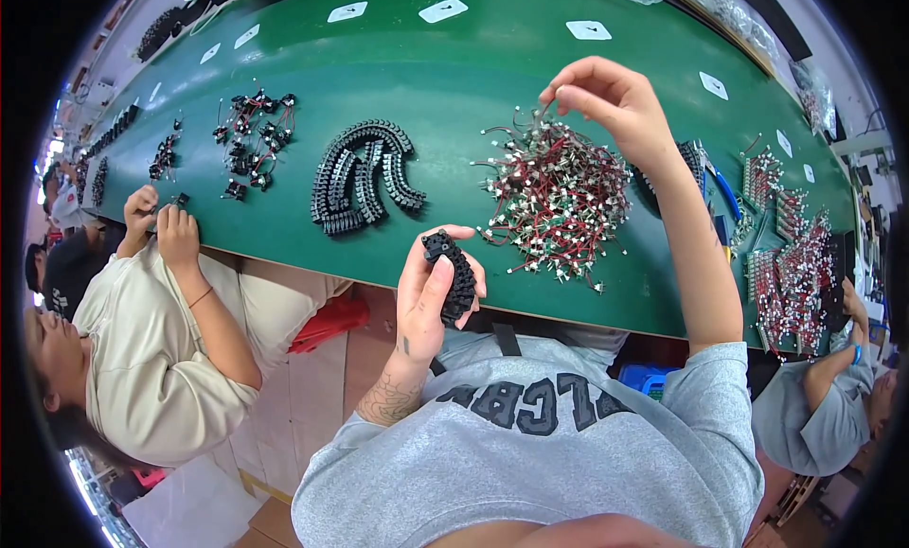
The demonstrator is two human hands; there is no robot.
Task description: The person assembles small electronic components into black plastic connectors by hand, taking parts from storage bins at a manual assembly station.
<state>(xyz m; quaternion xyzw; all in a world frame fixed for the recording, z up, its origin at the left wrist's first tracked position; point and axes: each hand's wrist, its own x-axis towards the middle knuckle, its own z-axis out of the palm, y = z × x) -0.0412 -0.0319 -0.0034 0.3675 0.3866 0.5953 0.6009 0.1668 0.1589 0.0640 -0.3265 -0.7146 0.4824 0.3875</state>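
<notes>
My left hand [417, 307] is closed around a curved row of small black plastic housings [458, 288], held upright over the table's near edge. My right hand [615, 108] reaches to the far side of a heap of small wired parts [559, 207] with red and black leads, white connectors and bits of green board. Its thumb and forefinger pinch a thin wire lead just above the heap; what hangs at its end is not clear. Left of the heap, rows of black plastic housings [327, 184] lie curled on the green table [445, 84].
At left a co-worker's hands [175, 231] handle small black parts near wired black assemblies [254, 141]. Right of my arm lie blue-handled pliers [727, 193] and bundles of red-and-white wired boards [791, 269]. Another person [819, 406] sits at the right. White labels [443, 10] dot the table.
</notes>
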